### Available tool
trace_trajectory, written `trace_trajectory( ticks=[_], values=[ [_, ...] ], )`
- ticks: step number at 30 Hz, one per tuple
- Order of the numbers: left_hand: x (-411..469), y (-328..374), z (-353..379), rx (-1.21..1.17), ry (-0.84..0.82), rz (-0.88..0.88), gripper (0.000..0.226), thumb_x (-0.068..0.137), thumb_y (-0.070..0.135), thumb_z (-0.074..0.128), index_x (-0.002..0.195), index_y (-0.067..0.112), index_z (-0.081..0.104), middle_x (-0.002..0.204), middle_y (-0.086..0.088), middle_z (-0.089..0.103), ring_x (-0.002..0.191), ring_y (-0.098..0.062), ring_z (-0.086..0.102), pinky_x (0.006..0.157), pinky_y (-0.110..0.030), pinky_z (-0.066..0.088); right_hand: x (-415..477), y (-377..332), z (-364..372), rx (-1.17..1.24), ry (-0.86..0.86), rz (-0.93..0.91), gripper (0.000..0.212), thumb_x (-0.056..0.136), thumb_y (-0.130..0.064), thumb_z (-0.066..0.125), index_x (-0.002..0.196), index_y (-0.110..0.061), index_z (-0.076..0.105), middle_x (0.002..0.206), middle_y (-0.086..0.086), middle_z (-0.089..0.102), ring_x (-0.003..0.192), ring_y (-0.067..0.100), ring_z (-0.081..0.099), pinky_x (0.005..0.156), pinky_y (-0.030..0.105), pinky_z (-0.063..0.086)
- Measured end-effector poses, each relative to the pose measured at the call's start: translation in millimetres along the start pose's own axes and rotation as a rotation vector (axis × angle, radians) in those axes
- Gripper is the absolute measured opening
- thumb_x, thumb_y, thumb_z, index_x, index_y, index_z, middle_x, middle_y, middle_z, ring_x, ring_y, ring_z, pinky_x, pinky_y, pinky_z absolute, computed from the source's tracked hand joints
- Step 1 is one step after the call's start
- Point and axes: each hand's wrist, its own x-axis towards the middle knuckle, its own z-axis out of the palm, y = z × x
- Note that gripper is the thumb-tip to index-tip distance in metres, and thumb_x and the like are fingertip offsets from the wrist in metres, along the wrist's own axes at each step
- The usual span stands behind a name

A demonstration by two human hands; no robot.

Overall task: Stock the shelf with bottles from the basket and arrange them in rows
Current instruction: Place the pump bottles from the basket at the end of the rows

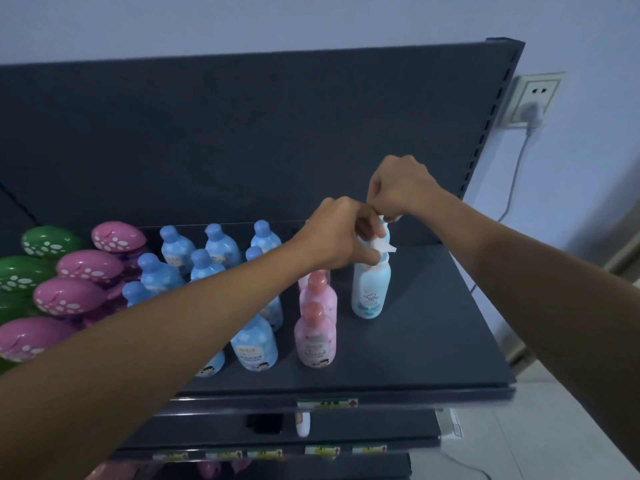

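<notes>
- Both hands are up at the top of the white-and-blue bottle (pixel 370 292), which stands upright on the shelf (pixel 433 323), right of the pink row and apart from it.
- Left hand (pixel 341 233): fingers closed, pinching a white paper tag (pixel 382 244) at the bottle's neck.
- Right hand (pixel 398 188): fingers curled shut over the cap; cap itself is mostly hidden, so can't tell exactly what they're gripping.
- Basket not in view.
- Step in hand, my read: sorting out the tag or cap on this bottle before it's lined up.
- Doing it well: pin the neck steady with one hand, work the tag with the other, so the base doesn't tip or skid.
- Keep the left forearm high; it crosses right over the blue bottles (pixel 254 344) and pink bottles (pixel 315 337), easy to knock one.
- Then start a new column: label front, in line with the pink row.
- Right side of the shelf has open room for more rows.
</notes>
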Motion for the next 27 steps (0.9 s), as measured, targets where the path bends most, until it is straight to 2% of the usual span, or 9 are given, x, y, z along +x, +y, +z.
trace_trajectory(
  ticks=[7, 19, 27],
  values=[
    [18, -14, 6, -0.018, 0.021, -0.01, 0.027, 0.065, 0.026, 0.09, 0.09, 0.025, 0.081, 0.085, 0.011, 0.077, 0.083, 0.003, 0.07, 0.086, -0.026, 0.058, 22, 5, 7, 0.071, -0.065, 0.005, 0.013, 0.073, -0.011, 0.064, 0.073, -0.015, 0.076, 0.062, -0.001, 0.073, 0.048, 0.011, 0.07, 0.07, 0.028, 0.062],
    [30, -21, 8, -0.034, 0.017, -0.044, 0.027, 0.067, 0.025, 0.09, 0.092, 0.024, 0.082, 0.089, 0.009, 0.078, 0.085, 0.002, 0.071, 0.087, -0.025, 0.058, 39, 11, 15, 0.102, -0.129, -0.004, 0.011, 0.075, -0.009, 0.069, 0.074, -0.016, 0.078, 0.065, -0.002, 0.074, 0.053, 0.012, 0.072, 0.074, 0.03, 0.062],
    [31, -25, 9, -0.049, 0.03, -0.057, 0.027, 0.067, 0.028, 0.092, 0.092, 0.024, 0.082, 0.089, 0.009, 0.078, 0.085, 0.004, 0.07, 0.085, -0.019, 0.057, 41, 8, 16, 0.119, -0.151, -0.035, 0.021, 0.077, -0.001, 0.061, 0.077, -0.014, 0.078, 0.069, 0.004, 0.075, 0.058, 0.016, 0.074, 0.072, 0.032, 0.064]
  ],
)
